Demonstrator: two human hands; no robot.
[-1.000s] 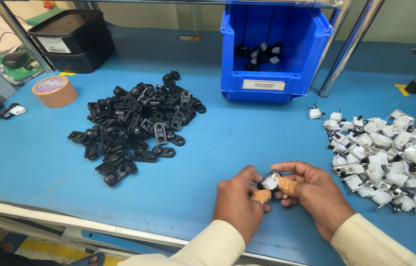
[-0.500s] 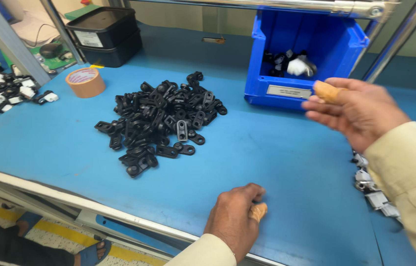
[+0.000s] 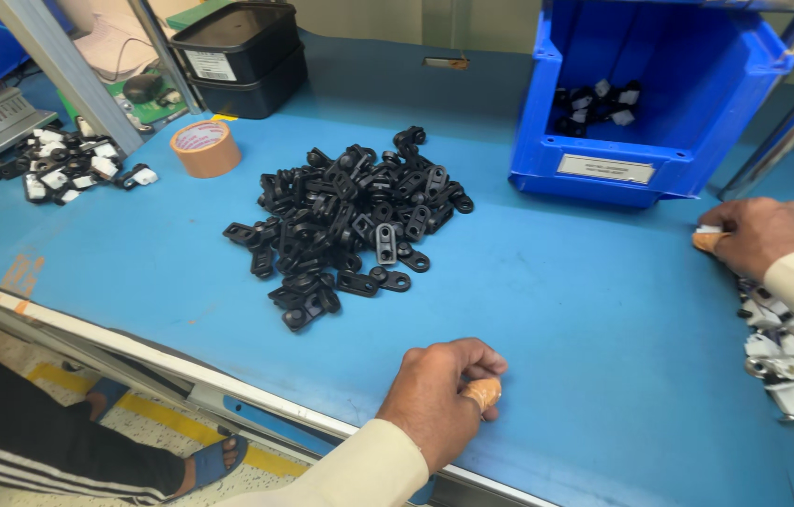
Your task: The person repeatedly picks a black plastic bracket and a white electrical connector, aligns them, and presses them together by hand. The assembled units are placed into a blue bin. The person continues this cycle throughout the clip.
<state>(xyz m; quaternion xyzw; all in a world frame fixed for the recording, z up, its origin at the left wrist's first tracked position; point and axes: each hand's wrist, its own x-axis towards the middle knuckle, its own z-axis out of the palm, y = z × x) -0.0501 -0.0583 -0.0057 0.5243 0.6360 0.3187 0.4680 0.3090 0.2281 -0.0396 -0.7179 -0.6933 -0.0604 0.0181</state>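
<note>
My left hand (image 3: 439, 399) rests on the blue table near its front edge, fingers curled into a fist, with a tan bandage on one finger and nothing visible in it. My right hand (image 3: 768, 235) lies at the far right on the edge of a pile of white plastic parts (image 3: 791, 366). Its fingers bend down over a small white part (image 3: 709, 228), and a tan bandage shows there too. Whether that part is gripped cannot be told. A heap of black plastic clips (image 3: 350, 216) lies in the middle of the table, apart from both hands.
A blue bin (image 3: 547, 141) holding a few black-and-white parts stands at the back right. A roll of brown tape (image 3: 204, 148), a black box (image 3: 237, 56) and a small pile of mixed parts (image 3: 68, 169) lie at the back left. A sandalled foot (image 3: 209, 460) shows below the table edge.
My right hand has come down from in front of the blue bin to the white parts pile at the right. My left hand has stayed in a fist near the front edge.
</note>
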